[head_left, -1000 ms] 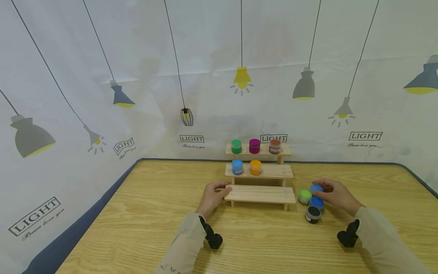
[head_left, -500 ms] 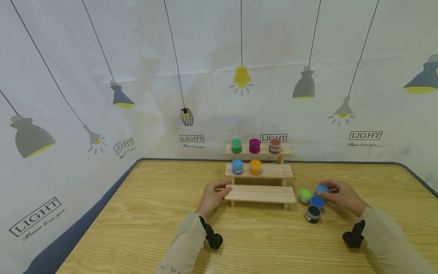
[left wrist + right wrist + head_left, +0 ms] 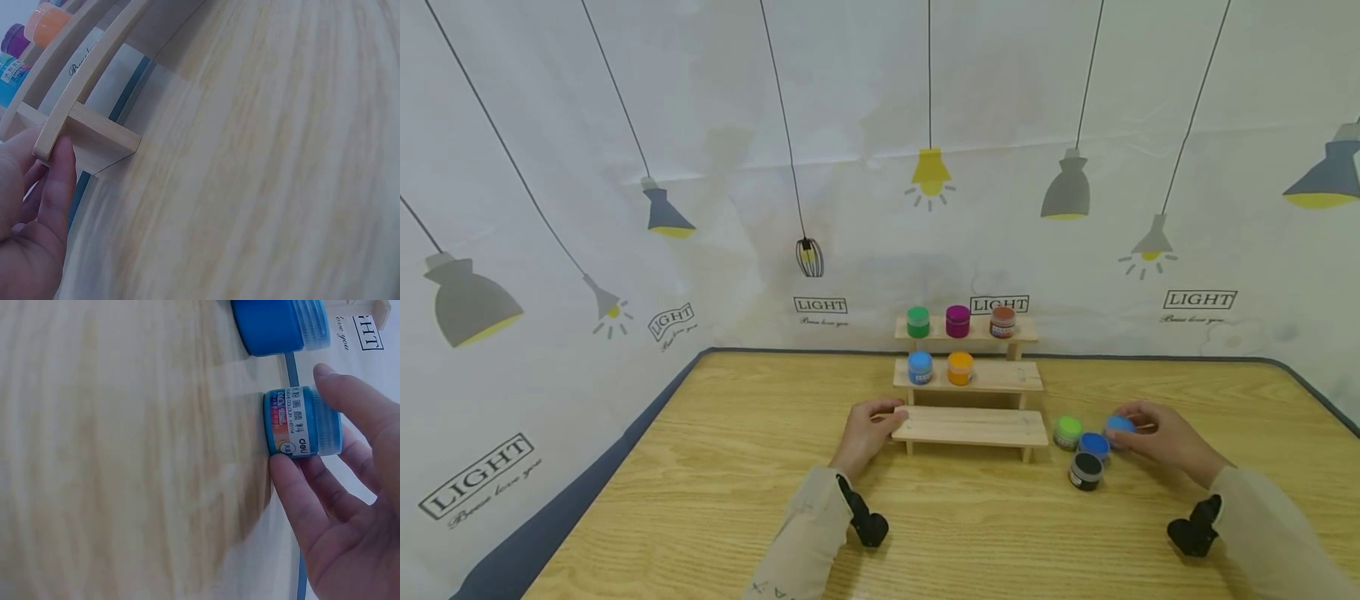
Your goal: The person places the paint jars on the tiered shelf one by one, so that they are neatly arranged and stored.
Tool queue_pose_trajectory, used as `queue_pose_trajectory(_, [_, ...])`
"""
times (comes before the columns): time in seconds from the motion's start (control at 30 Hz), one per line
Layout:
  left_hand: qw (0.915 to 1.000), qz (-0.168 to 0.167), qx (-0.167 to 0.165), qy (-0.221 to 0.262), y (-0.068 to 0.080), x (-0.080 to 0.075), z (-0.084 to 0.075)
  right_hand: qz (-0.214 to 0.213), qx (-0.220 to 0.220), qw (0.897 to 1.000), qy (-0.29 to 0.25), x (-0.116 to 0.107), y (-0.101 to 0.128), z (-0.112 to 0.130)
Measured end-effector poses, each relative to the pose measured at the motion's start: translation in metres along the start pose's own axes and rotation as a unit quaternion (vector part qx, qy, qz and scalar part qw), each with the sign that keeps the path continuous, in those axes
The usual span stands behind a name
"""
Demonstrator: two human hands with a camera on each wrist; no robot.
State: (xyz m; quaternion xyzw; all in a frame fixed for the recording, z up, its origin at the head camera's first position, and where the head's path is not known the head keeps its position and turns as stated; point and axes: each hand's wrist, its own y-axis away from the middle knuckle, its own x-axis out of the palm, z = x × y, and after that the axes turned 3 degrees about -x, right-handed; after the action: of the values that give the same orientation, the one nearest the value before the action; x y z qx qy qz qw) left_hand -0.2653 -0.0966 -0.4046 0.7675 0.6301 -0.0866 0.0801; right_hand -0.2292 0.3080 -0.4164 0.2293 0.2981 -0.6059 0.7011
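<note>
My left hand [image 3: 867, 435] pinches the left end of the lowest step of a three-tier wooden display stand [image 3: 970, 425]. The left wrist view shows thumb and fingers around the board's end [image 3: 47, 147]. To the right of the stand, my right hand [image 3: 1168, 437] holds a light blue paint jar [image 3: 294, 422] by its sides, thumb on one side and fingers on the other. The jar is upright at the tabletop, its label facing the right wrist camera. Beside it stand a dark blue paint jar [image 3: 1093, 446], a lime green paint jar [image 3: 1068, 432] and a black paint jar [image 3: 1086, 472].
On the top step are green [image 3: 918, 322], purple [image 3: 957, 321] and brown [image 3: 1002, 322] paint jars. The middle step bears another light blue jar [image 3: 921, 367] and an orange jar [image 3: 959, 368]. A lamp-printed cloth [image 3: 865, 217] hangs behind the wooden table [image 3: 715, 467].
My right hand has moved the light blue jar rightward and slightly nearer, away from the lime green jar. The left hand has stayed on the stand.
</note>
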Motion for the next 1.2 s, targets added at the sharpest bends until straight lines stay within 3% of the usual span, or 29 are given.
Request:
queue_pose_trajectory(0.13, [1.0000, 0.001, -0.004, 0.003, -0.004, -0.001, 0.006, 0.003, -0.001, 1.000, -0.005, 0.001, 0.003, -0.001])
queue_pose_trajectory(0.37, [0.9999, -0.003, -0.009, 0.009, -0.020, -0.001, 0.030, 0.006, -0.009, 1.000, -0.004, 0.002, 0.003, -0.004])
queue_pose_trajectory(0.5, [1.0000, -0.005, -0.007, 0.005, -0.022, 0.000, 0.033, 0.021, -0.006, 1.000, -0.019, 0.002, 0.003, -0.006])
queue_pose_trajectory(0.63, [0.9999, -0.005, -0.006, 0.010, -0.020, 0.000, 0.029, 0.033, 0.003, 0.999, -0.033, 0.001, 0.003, -0.008])
queue_pose_trajectory(0.9, [1.0000, -0.004, -0.003, -0.002, -0.005, 0.000, 0.006, 0.041, 0.012, 0.998, -0.044, 0.001, 0.003, -0.006])
queue_pose_trajectory(1.2, [1.0000, -0.002, 0.004, -0.002, -0.003, 0.000, 0.004, 0.015, 0.015, 1.000, 0.003, 0.001, 0.009, -0.002])
